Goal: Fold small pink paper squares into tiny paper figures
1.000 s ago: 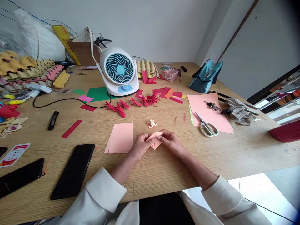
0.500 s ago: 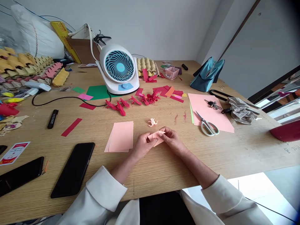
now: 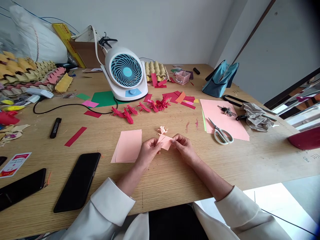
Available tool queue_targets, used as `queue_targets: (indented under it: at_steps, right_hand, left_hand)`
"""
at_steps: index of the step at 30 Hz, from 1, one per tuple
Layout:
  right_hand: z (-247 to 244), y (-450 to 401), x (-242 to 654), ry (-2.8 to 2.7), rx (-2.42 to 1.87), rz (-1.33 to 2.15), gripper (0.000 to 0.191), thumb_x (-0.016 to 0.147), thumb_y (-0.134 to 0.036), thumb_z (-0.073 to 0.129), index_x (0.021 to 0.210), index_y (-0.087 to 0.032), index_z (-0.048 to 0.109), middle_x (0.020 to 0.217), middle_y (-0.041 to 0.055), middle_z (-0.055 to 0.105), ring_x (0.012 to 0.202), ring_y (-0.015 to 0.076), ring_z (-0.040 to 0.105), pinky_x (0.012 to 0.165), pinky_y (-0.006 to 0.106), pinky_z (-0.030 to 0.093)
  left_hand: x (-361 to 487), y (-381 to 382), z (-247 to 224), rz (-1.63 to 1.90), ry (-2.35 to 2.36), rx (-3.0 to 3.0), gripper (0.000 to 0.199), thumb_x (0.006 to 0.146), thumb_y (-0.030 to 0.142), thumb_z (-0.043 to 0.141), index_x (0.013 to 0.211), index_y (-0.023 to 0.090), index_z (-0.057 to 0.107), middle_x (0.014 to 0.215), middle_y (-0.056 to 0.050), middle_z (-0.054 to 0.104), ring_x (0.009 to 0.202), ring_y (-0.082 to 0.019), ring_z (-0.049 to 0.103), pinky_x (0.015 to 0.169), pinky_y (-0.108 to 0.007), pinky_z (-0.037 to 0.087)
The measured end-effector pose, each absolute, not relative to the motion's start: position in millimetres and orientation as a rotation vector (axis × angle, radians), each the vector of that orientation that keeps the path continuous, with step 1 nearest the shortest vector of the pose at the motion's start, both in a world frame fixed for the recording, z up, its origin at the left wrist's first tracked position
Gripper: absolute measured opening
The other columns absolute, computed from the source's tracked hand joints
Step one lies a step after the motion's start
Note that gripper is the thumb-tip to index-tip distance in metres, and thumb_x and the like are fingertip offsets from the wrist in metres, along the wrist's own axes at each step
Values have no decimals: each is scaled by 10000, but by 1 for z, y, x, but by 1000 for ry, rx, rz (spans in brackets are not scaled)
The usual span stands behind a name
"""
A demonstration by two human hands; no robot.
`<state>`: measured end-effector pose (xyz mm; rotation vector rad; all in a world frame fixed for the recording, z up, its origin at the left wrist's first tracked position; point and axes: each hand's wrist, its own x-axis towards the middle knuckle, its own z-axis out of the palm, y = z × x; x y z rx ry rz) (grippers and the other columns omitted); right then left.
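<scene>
Between my two hands is a small folded piece of pink paper (image 3: 165,142), creased and roughly diamond-shaped. My left hand (image 3: 149,151) pinches its left side, thumb on top. At its right corner, my right hand (image 3: 185,149) pinches the edge between thumb and fingers. Just beyond the paper lies a small pale pink paper figure (image 3: 163,129) with thin pointed parts. A short stack of pink sheets (image 3: 128,146) lies to the left of my left hand. Farther off, several red folded paper figures (image 3: 128,116) sit in a row.
Scissors (image 3: 223,136) and keys (image 3: 228,111) rest on larger pink sheets (image 3: 240,128) at right. A white fan (image 3: 127,71) stands at the back, its black cord running left. Two phones (image 3: 77,181) and a marker (image 3: 55,128) lie at left. A blue bag (image 3: 220,80) stands back right.
The folded paper has turned and tilted so that more of its creased face shows. My left hand has shifted slightly left; my right hand has moved to the paper's right corner.
</scene>
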<state>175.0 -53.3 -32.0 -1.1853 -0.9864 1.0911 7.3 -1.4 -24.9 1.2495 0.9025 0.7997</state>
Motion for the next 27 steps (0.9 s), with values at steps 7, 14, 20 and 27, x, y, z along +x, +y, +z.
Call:
queue_targets:
  at_steps: [7, 14, 20, 27]
  right_hand:
    - [-33, -52, 176, -1011, -1122, 1085, 318, 802, -483, 710, 786, -189, 589, 676, -23, 528, 614, 109, 461, 602, 251, 382]
    - [-33, -51, 174, -1024, -1110, 1033, 331, 778, -497, 725, 860, -209, 584, 764, 0, 566, 665, 136, 509, 623, 273, 432]
    - [-36, -55, 174, -1164, -1125, 991, 260, 854, -437, 675, 948, -206, 602, 810, 16, 611, 698, 138, 532, 638, 270, 419]
    - [-33, -57, 172, -1235, -1170, 1017, 295, 843, -474, 681, 921, -195, 624, 769, 7, 602, 671, 134, 513, 609, 264, 391]
  left_hand:
    - [6, -1, -23, 784, 907, 1164, 360, 657, 434, 784, 641, 148, 566, 557, 39, 503, 526, -75, 439, 496, -200, 392]
    - [7, -2, -22, 770, 924, 1165, 385, 626, 458, 796, 634, 148, 567, 558, 44, 487, 516, -74, 419, 471, -204, 367]
    - [6, -2, -25, 737, 902, 1354, 357, 724, 475, 732, 795, 134, 652, 658, 21, 537, 574, -85, 423, 497, -208, 324]
    - [5, -1, -27, 796, 915, 1514, 353, 759, 482, 704, 809, 132, 692, 696, -5, 627, 656, -128, 512, 601, -227, 382]
